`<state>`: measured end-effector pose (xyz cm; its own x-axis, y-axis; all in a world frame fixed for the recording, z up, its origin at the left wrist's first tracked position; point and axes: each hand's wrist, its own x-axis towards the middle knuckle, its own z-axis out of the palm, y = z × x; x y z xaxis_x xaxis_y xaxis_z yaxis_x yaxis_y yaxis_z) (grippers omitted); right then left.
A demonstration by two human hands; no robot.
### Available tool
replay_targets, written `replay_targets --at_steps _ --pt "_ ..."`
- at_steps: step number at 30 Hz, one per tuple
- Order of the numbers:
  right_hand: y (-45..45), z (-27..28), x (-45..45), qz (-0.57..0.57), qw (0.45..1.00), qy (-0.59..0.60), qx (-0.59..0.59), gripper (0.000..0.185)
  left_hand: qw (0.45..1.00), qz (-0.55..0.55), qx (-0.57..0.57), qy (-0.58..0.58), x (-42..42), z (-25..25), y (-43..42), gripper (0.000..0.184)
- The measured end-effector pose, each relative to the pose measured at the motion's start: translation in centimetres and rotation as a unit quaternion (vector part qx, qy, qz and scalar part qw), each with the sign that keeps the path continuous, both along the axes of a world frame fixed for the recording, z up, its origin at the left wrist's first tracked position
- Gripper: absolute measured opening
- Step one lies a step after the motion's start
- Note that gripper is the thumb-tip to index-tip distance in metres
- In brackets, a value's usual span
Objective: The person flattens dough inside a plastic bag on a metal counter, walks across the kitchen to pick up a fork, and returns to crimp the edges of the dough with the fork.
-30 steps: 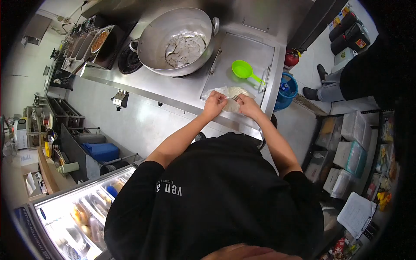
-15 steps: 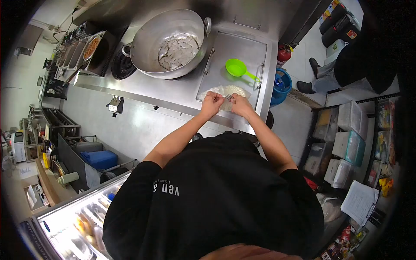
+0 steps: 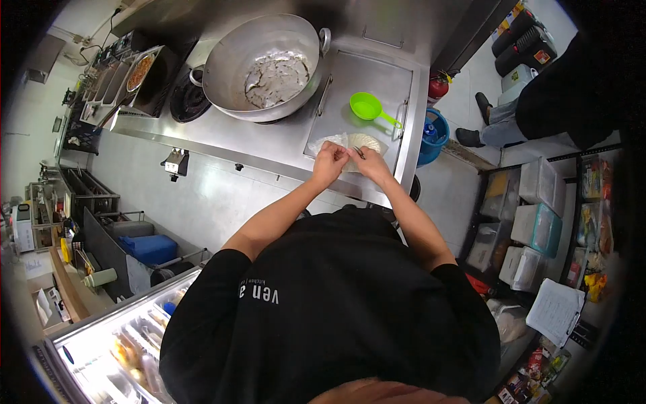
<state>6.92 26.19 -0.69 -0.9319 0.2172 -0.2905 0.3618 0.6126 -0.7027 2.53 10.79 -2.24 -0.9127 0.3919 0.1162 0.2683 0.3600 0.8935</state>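
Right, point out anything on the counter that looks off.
The pot does: uneven dark streaks mark its bottom, while the metal higher up looks plain grey. Residue or scorching, I can't tell. I see no spill around the bag.

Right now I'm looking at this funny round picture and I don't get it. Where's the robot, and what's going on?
There's no robot here! The camera sits on a person's head, looking forward and down, so you see their black shirt and two bare arms reaching away. On the steel counter are a big metal pot, a bright green scoop and a plastic bag with something pale in it. The right hand holds a small metal utensil, and the left hand is close beside it. Their fingers meet at the bag, but it's too small to tell exactly what the left one pinches.
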Motion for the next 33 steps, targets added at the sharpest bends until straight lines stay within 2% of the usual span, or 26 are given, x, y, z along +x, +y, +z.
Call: replay_targets --at_steps 1,4,7,9,10,12,16,19,22,27,33 --pt "0.1 0.1 0.0 0.009 1.0 -0.009 0.01 0.057 1.0 0.002 0.0 0.0 0.1 0.1 -0.1 0.021" --pt "0.1 -0.4 -0.1 0.002 1.0 0.026 0.009 0.06 1.0 0.004 -0.012 -0.028 0.1 1.1 -0.2 0.02" --pt "0.2 -1.0 -0.1 0.007 0.999 0.031 -0.003 0.058 0.999 0.02 -0.04 0.014 0.4 2.4 -0.1 0.018" --pt "0.3 -1.0 0.0 0.005 0.999 0.032 -0.003 0.057 0.987 0.048 -0.042 0.147 0.7 3.0 0.2 0.016" --pt "0.2 -0.8 0.0 0.001 0.999 0.032 -0.003 0.056 0.987 0.05 -0.043 0.147 0.7 3.0 0.3 0.016" --pt "0.2 -0.9 0.1 0.002 0.999 0.039 -0.001 0.054 0.995 0.004 -0.08 0.059 0.6 3.1 0.3 0.015" --pt "0.4 -0.9 0.1 0.01 0.999 0.047 -0.001 0.052 0.996 0.012 -0.077 0.047 0.6 2.6 0.4 0.014" --pt "0.5 -0.8 0.1 0.026 0.996 0.084 0.008 0.051 0.993 0.01 -0.07 0.099 0.4 2.7 0.4 0.015" --pt "0.5 -0.5 0.2 0.028 0.996 0.082 -0.006 0.051 0.996 0.006 -0.073 0.046 0.3 2.7 0.6 0.016" --pt "0.7 -0.7 0.3 0.036 0.994 0.106 -0.015 0.047 0.986 -0.015 -0.047 0.162 -0.6 2.3 0.3 0.012" --pt "1.2 0.4 0.3 0.071 0.988 0.133 -0.02 0.043 0.986 -0.047 -0.057 0.146 -1.1 2.3 0.0 0.008"
